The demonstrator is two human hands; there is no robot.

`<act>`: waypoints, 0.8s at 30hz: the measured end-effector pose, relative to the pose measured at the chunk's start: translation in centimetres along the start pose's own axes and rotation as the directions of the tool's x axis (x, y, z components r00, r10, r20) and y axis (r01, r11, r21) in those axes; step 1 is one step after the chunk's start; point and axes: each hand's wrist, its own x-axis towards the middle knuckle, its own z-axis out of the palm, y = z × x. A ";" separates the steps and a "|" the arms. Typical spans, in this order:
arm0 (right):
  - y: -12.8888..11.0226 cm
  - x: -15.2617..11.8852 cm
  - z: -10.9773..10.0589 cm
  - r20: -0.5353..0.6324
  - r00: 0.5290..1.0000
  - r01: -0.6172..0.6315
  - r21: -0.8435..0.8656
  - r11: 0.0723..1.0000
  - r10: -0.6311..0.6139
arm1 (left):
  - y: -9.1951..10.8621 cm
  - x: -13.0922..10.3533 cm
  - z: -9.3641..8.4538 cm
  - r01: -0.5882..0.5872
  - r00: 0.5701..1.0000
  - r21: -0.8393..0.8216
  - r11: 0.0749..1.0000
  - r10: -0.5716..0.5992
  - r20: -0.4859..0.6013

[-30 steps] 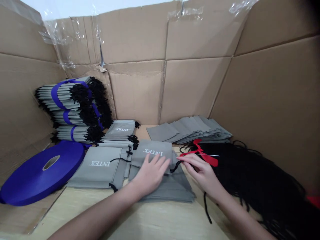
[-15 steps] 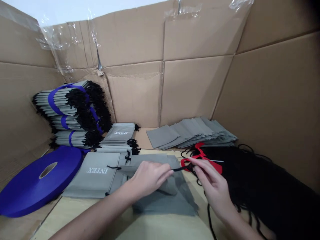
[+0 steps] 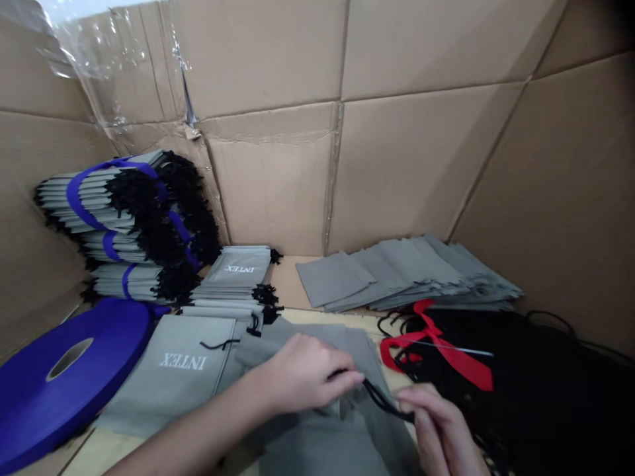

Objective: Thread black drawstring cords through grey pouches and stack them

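My left hand (image 3: pixel 317 370) is closed in a pinch at the edge of a grey fabric pouch (image 3: pixel 253 350), much of which it hides. A doubled black cord (image 3: pixel 380 398) runs from its fingertips to my right hand (image 3: pixel 441 423), whose thumb and fingers are closed on it. At the pouch's left side a loose black cord end (image 3: pixel 218 344) sticks out. Below both hands lie more flat grey pouches (image 3: pixel 322 446). To the left is a finished-looking grey pouch with white INTEX lettering (image 3: pixel 183 360), upside down to me.
Blue ribbon roll (image 3: pixel 114 370) lies at left. Behind it are bundled pouches (image 3: pixel 99 198) tied with blue ribbon, beside a stack of INTEX pouches (image 3: pixel 238 271). Plain grey pouches (image 3: pixel 397 271) fan out at the back. Red ribbon (image 3: pixel 461 360), a thin metal rod and black cords (image 3: pixel 555 390) lie right. Cardboard walls (image 3: pixel 268 172) enclose everything.
My right hand has moved down and right with the cord, away from the red ribbon. Two cord strands now show between my hands. The view has tilted down and come closer.
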 end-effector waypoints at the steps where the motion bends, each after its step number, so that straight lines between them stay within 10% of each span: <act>1: 0.0 0.0 0.0 -0.018 1.000 0.002 -0.005 1.000 -0.002 | 0.2 -0.4 0.0 0.003 1.000 -0.010 1.000 -0.003 -0.004; 13: 0.6 1.0 0.6 0.089 0.982 -0.173 0.090 0.981 0.165 | 0.8 -2.8 -0.1 0.105 0.994 -0.343 0.934 -0.113 -0.005; 24: 3.0 1.6 0.0 0.307 0.811 -0.580 0.309 0.754 0.498 | -2.9 2.1 0.6 0.122 0.988 -0.418 0.900 -0.069 0.140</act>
